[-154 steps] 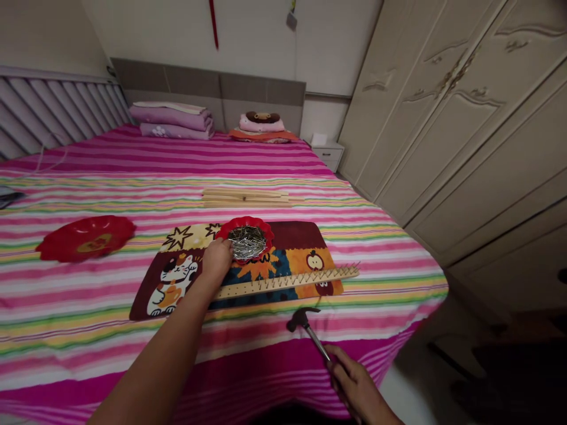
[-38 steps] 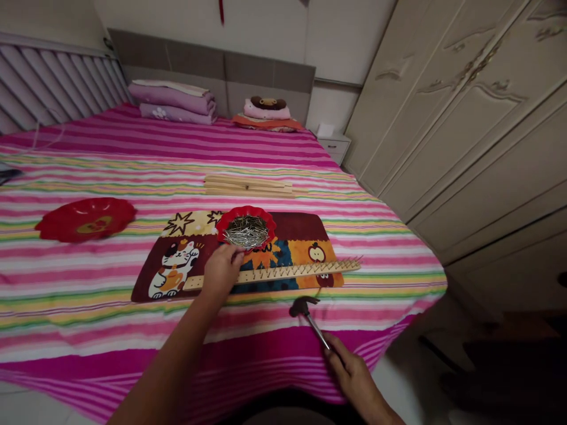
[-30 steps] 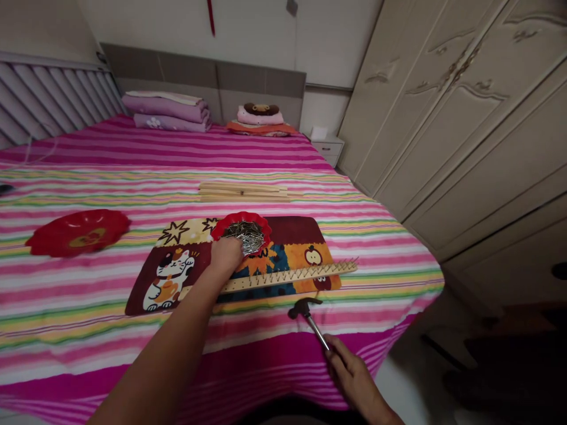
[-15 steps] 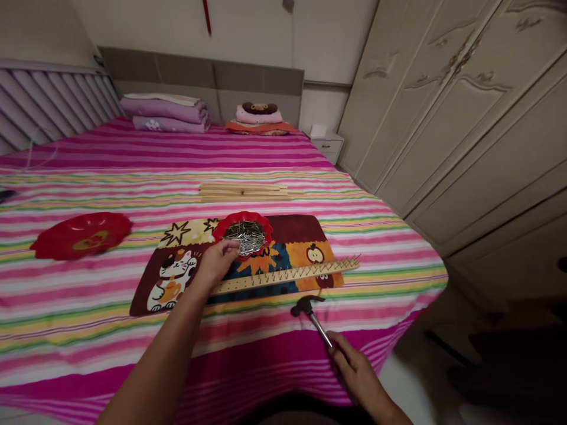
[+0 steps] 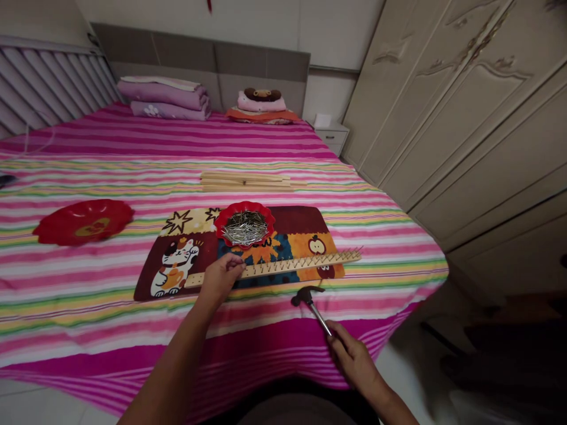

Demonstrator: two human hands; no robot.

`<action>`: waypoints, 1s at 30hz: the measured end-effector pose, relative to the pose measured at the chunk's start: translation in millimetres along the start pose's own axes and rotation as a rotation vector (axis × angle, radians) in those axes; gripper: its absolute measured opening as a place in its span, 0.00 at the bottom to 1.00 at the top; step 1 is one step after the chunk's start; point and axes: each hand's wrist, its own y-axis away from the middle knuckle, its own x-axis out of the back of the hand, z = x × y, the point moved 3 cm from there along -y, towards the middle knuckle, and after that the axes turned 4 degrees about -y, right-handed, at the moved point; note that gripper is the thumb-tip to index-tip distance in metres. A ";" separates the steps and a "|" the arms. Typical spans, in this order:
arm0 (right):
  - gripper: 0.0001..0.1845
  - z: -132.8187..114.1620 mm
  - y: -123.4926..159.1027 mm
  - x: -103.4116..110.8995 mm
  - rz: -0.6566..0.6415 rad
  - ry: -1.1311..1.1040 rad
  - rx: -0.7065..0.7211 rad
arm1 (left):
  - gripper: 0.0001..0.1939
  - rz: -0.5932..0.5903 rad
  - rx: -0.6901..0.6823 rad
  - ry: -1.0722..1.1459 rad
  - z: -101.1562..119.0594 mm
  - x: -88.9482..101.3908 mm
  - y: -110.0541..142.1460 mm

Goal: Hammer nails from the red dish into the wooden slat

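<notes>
My left hand (image 5: 222,273) is closed in a pinch just over the wooden strip (image 5: 283,267); whatever its fingertips hold is too small to make out. Nails stand in a row along the strip's right part, while its left part shows small dark holes. Just beyond that hand, a red scalloped bowl (image 5: 220,236) holds many loose silver nails (image 5: 245,228). My right hand (image 5: 352,357) grips a claw hammer (image 5: 306,297) by its handle, with the head raised near the bed's front edge, below the strip.
Bowl and strip lie on a patterned mat (image 5: 296,221) on the striped bed (image 5: 381,283). Several bare wooden strips (image 5: 243,182) are beyond it. On the left is a red plate (image 5: 84,222). Folded bedding (image 5: 163,99) sits by the headboard; a wardrobe (image 5: 443,118) stands right.
My left hand has left the bowl of nails and come down over the wooden strip, fingers pinched. My right hand still holds the hammer in about the same place. The view has tilted slightly.
</notes>
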 end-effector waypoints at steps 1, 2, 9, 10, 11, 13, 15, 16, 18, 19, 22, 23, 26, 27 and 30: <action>0.22 0.1 0.0 0.1 0.003 0.007 0.004 | 0.14 0.003 -0.011 -0.019 0.4 -0.1 0.8; 0.22 0.3 -0.2 0.0 0.003 0.011 0.007 | 0.13 0.007 -0.026 -0.047 0.7 0.1 1.7; 0.21 -0.5 1.6 0.3 -0.003 -0.009 0.052 | 0.10 0.058 -0.124 -0.292 2.4 0.5 9.2; 0.21 -3.5 2.9 0.5 -0.004 -0.014 0.074 | 0.09 0.058 -0.132 -0.312 3.3 -0.2 10.1; 0.20 -8.2 4.5 0.4 -0.006 -0.020 0.094 | 0.09 0.059 -0.136 -0.329 4.1 -0.8 11.0; 0.20 -23.1 7.5 -0.6 -0.027 -0.034 0.117 | 0.09 0.071 -0.143 -0.347 5.4 -1.9 12.5; 0.20 -45.8 8.4 -3.1 -0.062 -0.042 0.132 | 0.09 0.088 -0.146 -0.355 5.4 -2.5 13.3; 0.21 -60.0 7.4 -4.9 -0.092 -0.041 0.156 | 0.09 0.094 -0.146 -0.358 4.8 -2.8 13.3; 0.21 -91.4 1.3 -7.9 -0.111 -0.024 0.248 | 0.09 0.101 -0.147 -0.358 3.0 -3.3 13.0; 0.21 -106.8 -3.6 -9.8 -0.119 -0.008 0.300 | 0.09 0.101 -0.150 -0.358 2.0 -3.7 12.5; 0.21 -145.9 -24.0 -15.8 -0.078 0.070 0.460 | 0.09 0.093 -0.164 -0.363 -0.5 -4.6 11.1; 0.21 -155.2 -31.4 -18.8 -0.074 0.100 0.503 | 0.09 0.090 -0.166 -0.366 -1.2 -4.8 10.8; 0.22 -170.0 -50.2 -29.1 -0.119 0.224 0.531 | 0.09 0.091 -0.174 -0.375 -2.4 -4.7 10.9; 0.23 -171.5 -53.8 -31.7 -0.147 0.261 0.514 | 0.08 0.094 -0.181 -0.381 -2.5 -4.5 11.3; 0.22 -171.8 -51.9 -31.4 -0.197 0.277 0.474 | 0.07 0.095 -0.206 -0.391 -2.5 -4.3 12.5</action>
